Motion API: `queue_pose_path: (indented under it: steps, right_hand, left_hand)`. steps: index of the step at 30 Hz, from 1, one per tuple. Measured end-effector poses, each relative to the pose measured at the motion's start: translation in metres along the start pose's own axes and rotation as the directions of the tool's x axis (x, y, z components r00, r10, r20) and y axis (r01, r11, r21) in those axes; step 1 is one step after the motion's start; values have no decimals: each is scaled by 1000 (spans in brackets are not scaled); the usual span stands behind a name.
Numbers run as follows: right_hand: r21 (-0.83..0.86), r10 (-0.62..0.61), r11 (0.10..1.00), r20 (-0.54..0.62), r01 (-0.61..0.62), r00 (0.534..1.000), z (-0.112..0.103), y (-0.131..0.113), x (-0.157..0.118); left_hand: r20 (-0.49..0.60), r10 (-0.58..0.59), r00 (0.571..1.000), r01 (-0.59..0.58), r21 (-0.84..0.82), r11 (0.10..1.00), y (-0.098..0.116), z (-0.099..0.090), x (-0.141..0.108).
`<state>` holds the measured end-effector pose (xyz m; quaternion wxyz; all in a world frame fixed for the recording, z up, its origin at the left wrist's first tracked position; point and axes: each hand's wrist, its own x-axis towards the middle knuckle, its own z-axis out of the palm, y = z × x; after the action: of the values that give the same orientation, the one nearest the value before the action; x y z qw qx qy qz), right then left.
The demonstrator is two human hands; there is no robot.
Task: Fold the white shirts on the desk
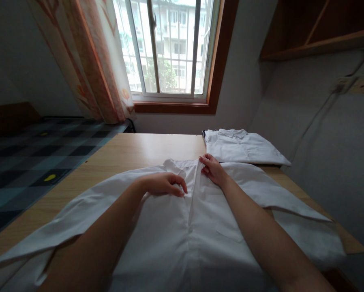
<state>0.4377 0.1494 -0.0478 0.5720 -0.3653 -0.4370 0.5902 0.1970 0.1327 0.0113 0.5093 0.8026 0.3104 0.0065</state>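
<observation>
Fingers (206, 157) of my right hand (214, 168) pinch the upper front edge of the white shirt (170, 239), beside its collar opening; those of my left hand (166, 184) curl loosely over the other front panel, thumb and forefinger bent toward each other near the placket (190, 211). Whether the left fingertips grip cloth, I cannot tell. The shirt lies spread on the table, its body below and between my hands, its sleeves reaching out to both sides beyond my forearms, and its collar (170, 163) at the far end, just left of my right fingertips.

Upper right: an open wooden shelf unit (322, 44) with a divider, mounted on the wall (315, 134); its interior is too dark to read. Beneath the shirt, the pale wood-grain table (157, 146) widens toward me. At its far right corner rests a folded white shirt (241, 147), collar up, with a dark edge (204, 140) showing beneath.

Surrounding room: to the left, checked bedding (48, 158) bears small yellow marks; beyond the table, a brown-framed window (170, 48) shows bars, a pale building and a green tree (162, 75). A patterned orange-and-cream curtain (93, 61) hangs at its left. On the right wall, a cable (317, 113) descends from a socket (343, 85).
</observation>
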Motion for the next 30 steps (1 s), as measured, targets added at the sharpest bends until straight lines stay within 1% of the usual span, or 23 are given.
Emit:
queue_pose_path:
  steps: [2, 3, 4, 5, 6, 7, 8, 9, 10, 11, 12, 13, 14, 15, 16, 17, 18, 21, 23, 25, 26, 28, 30]
  right_hand:
    - [10, -6, 1000, -29, 6, 1000, 1, 1, -1]
    - [10, -13, 1000, -48, 13, 999, 3, 1, -1]
    - [4, -23, 1000, -65, 23, 998, 4, 1, -1]
    - [-15, -33, 999, -68, 32, 997, 6, 0, -1]
    - [-48, -43, 998, -60, 40, 997, 8, -2, -1]
    - [-102, -56, 993, -46, 51, 997, 8, -6, -1]
    - [-184, -82, 980, -37, 74, 996, 8, -11, -2]
    - [-300, -130, 947, -41, 112, 991, 7, -18, -2]
    - [-451, -196, 880, -52, 153, 979, 3, -27, -3]
    - [-620, -268, 765, -62, 173, 961, -2, -37, -5]
    - [-782, -334, 602, -67, 159, 940, -9, -47, -8]
    - [-905, -358, 416, -68, 94, 931, -16, -57, -12]
    - [-970, -343, 244, -90, -4, 935, -24, -67, -16]
    - [-989, -299, 103, -134, -107, 945, -31, -75, -20]
    - [-980, -230, -4, -192, -199, 954, -37, -81, -24]
    - [-960, -149, -78, -257, -270, 955, -42, -86, -28]
    - [-940, -63, -123, -314, -319, 947, -45, -89, -31]
    - [-910, 120, -178, -397, -374, 910, -45, -92, -34]
    - [-905, 162, -193, -411, -380, 897, -43, -93, -34]
    - [-908, 155, -152, -412, -391, 898, -41, -98, -37]
    - [-912, 123, -108, -407, -395, 905, -39, -103, -40]
    - [-926, -30, -26, -375, -376, 926, -34, -117, -46]
    - [-945, -248, -23, -310, -326, 918, -27, -135, -50]
  left_hand:
    - [-85, 7, 996, -6, 16, 1000, -3, -1, 3]
    - [-177, 30, 984, -23, 38, 999, -5, -1, 5]
    - [-299, 73, 951, -47, 92, 995, -8, -2, 8]
    - [-428, 136, 893, -61, 183, 981, -11, -4, 10]
    - [-539, 206, 817, -44, 298, 954, -15, -6, 12]
    - [-615, 263, 743, 14, 408, 913, -19, -8, 13]
    - [-662, 287, 692, 106, 487, 867, -23, -10, 13]
    - [-695, 267, 668, 216, 524, 824, -26, -13, 12]
    - [-723, 202, 661, 330, 522, 787, -29, -16, 10]
    - [-747, 110, 656, 437, 494, 752, -31, -19, 7]
    - [-760, 10, 650, 527, 460, 714, -32, -22, 2]
    - [-764, -76, 640, 597, 434, 675, -33, -26, -3]
    - [-764, -140, 630, 648, 418, 637, -33, -30, -8]
    - [-762, -187, 620, 683, 407, 607, -33, -33, -13]
    - [-760, -219, 612, 704, 397, 588, -32, -37, -18]
    - [-758, -240, 607, 715, 388, 581, -32, -39, -23]
    - [-754, -255, 605, 718, 378, 584, -31, -41, -27]
    - [-727, -319, 608, 713, 322, 623, -26, -40, -37]
    - [-717, -348, 604, 716, 296, 633, -18, -38, -40]
    - [-739, -345, 578, 736, 290, 612, -8, -38, -42]
    - [-759, -330, 561, 749, 296, 593, -1, -40, -42]
    - [-800, -299, 520, 771, 289, 567, 11, -49, -43]
    - [-837, -261, 481, 756, 245, 608, 25, -61, -44]
